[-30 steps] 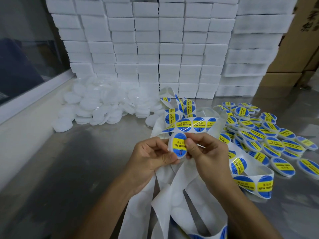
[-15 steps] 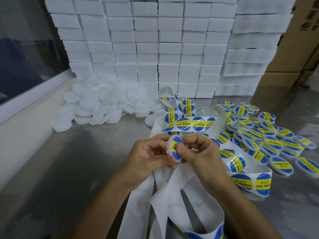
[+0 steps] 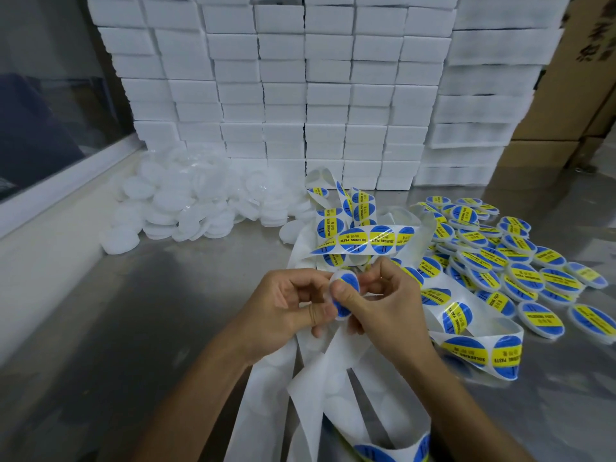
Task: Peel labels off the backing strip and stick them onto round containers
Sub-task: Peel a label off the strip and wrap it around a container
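Note:
Both hands meet over the table's middle around one small round white container (image 3: 345, 288) that carries a blue and yellow label. My left hand (image 3: 286, 308) grips its left edge, thumb on the rim. My right hand (image 3: 386, 305) holds its right side, and the thumb presses across the label's face, hiding the yellow band. A white backing strip (image 3: 363, 240) with blue and yellow labels curls just behind the hands and loops off to the right, with labels on the loop (image 3: 480, 355). Bare stretches of peeled strip (image 3: 320, 388) lie under my forearms.
A heap of plain white round containers (image 3: 186, 201) lies at the back left. Several labelled containers (image 3: 520, 261) spread over the steel table (image 3: 133, 328) at the right. White foam boxes (image 3: 300, 95) are stacked behind, cardboard cartons (image 3: 580, 95) at the far right, a window ledge (image 3: 50, 208) on the left.
The container has turned in my fingers. My right thumb has slid over the label's face, now covering the yellow band that showed a second ago. Both hands stay in place.

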Action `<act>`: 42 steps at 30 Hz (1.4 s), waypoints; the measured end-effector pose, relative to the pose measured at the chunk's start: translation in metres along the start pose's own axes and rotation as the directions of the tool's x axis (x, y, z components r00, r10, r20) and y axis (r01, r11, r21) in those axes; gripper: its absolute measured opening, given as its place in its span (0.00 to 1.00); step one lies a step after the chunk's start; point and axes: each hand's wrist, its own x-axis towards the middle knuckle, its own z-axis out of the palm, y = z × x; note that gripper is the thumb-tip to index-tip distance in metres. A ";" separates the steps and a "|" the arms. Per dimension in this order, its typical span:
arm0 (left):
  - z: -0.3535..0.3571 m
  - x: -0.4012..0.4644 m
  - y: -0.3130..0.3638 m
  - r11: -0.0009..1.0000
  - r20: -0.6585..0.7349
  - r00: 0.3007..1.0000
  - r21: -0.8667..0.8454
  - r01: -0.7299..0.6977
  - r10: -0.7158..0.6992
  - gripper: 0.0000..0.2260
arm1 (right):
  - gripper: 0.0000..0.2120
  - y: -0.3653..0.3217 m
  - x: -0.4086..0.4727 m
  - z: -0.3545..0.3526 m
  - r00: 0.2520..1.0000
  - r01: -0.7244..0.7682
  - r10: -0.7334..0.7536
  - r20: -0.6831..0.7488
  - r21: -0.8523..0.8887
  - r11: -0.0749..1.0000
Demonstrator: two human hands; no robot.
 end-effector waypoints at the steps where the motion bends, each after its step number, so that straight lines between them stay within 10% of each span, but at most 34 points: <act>1: -0.001 0.000 0.001 1.000 0.009 1.000 0.011 0.016 -0.016 0.04 | 0.26 0.000 0.000 0.000 1.000 0.025 -0.024 -0.017 0.019 1.000; 10: -0.008 0.002 -0.001 0.993 -0.147 0.987 -0.110 0.047 -0.063 0.03 | 0.03 0.005 0.000 0.003 0.995 0.040 -0.054 0.088 0.158 0.987; 15: -0.009 0.004 -0.003 0.993 -0.357 0.933 -0.120 0.006 -0.048 0.05 | 0.25 0.006 -0.003 0.007 0.974 0.062 -0.079 0.212 0.086 0.994; 29: 0.002 0.001 0.001 0.995 -0.312 0.949 -0.099 0.003 -0.034 0.09 | 0.06 0.006 0.003 -0.002 0.971 0.033 -0.089 0.222 0.245 0.969; 42: 0.009 0.004 0.000 0.994 -0.463 0.881 -0.084 0.066 -0.098 0.10 | 0.28 0.011 0.001 -0.003 0.819 0.572 -0.531 0.217 -0.392 0.721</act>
